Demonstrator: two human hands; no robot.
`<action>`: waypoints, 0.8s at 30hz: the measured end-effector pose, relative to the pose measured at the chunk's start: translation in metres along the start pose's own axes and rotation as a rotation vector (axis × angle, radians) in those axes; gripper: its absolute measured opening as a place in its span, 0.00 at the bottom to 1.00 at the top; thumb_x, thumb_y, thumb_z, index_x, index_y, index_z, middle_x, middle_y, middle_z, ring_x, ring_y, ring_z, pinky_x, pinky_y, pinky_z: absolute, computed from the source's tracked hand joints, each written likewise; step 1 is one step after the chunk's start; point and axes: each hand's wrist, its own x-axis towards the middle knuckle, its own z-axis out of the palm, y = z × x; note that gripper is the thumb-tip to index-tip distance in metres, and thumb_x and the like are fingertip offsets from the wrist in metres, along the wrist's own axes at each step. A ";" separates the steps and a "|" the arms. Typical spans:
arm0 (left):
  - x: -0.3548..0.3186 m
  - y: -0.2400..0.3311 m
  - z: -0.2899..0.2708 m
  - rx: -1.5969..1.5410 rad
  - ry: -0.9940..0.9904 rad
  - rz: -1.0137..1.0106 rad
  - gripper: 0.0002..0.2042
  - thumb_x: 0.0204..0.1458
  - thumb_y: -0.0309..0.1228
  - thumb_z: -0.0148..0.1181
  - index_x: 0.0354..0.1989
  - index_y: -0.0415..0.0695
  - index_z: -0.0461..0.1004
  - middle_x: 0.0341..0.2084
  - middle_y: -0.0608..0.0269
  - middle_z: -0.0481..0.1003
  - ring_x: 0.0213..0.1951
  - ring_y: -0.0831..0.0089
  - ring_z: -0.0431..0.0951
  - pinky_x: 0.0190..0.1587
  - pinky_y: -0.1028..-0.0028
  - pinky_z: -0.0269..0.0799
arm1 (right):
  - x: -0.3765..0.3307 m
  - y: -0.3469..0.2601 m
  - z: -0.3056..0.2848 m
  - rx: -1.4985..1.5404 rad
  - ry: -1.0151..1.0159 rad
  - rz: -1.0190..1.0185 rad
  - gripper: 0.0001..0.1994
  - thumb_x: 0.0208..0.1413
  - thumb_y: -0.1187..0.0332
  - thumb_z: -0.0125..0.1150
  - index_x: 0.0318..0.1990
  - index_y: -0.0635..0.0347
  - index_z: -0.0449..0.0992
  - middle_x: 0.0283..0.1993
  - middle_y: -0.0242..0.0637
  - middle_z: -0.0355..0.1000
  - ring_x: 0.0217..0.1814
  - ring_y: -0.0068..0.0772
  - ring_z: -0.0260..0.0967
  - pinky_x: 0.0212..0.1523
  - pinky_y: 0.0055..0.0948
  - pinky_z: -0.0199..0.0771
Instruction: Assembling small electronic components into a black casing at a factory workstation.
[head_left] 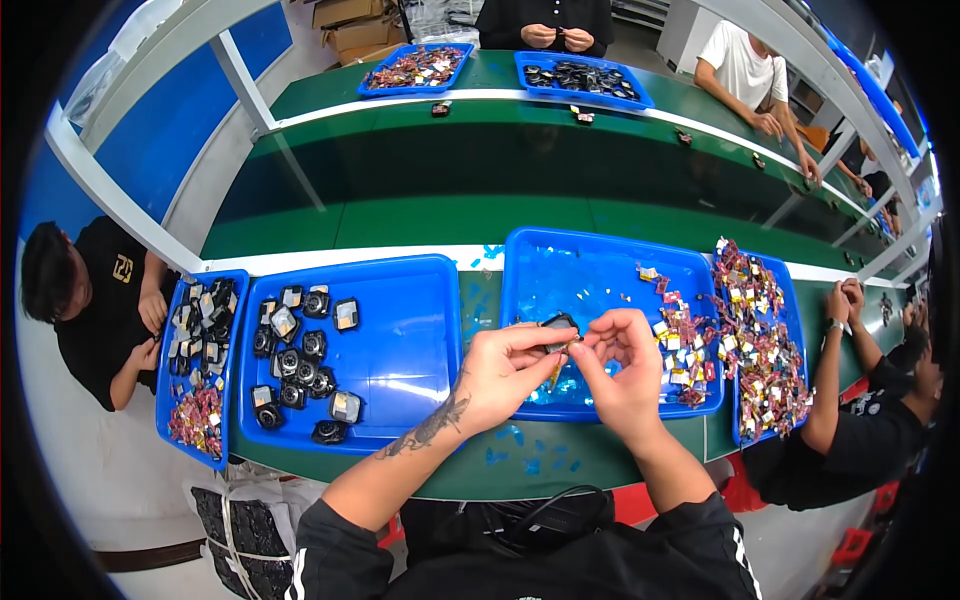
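Note:
My left hand [498,372] grips a small black plastic housing [560,324] between thumb and fingers. An orange-yellow strip hangs below it. My right hand [625,375] comes in from the other side, its thumb and index finger pinched together at the housing's edge; whatever lies between those fingertips is too small to make out. Both hands are over the front of a blue tray [600,240] strewn with small blue film pieces. Small red-and-white electronic parts [685,345] with wires lie in its right side.
To the left, another blue tray [400,400] holds several black housings [300,365]. A narrow tray of mixed parts [205,330] stands beyond it. On the right is a heaped tray of wired parts [765,350]. Green conveyor [400,200] runs behind; co-workers sit around.

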 end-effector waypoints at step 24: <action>-0.003 0.003 0.010 1.120 0.342 0.756 0.25 0.46 0.25 0.64 0.57 0.41 0.69 0.50 0.53 0.73 0.42 0.58 0.79 0.41 0.67 0.76 | 0.253 0.130 -0.018 -0.733 -0.081 0.231 0.32 0.24 0.62 0.82 0.42 0.66 0.76 0.41 0.50 0.76 0.45 0.46 0.75 0.45 0.36 0.75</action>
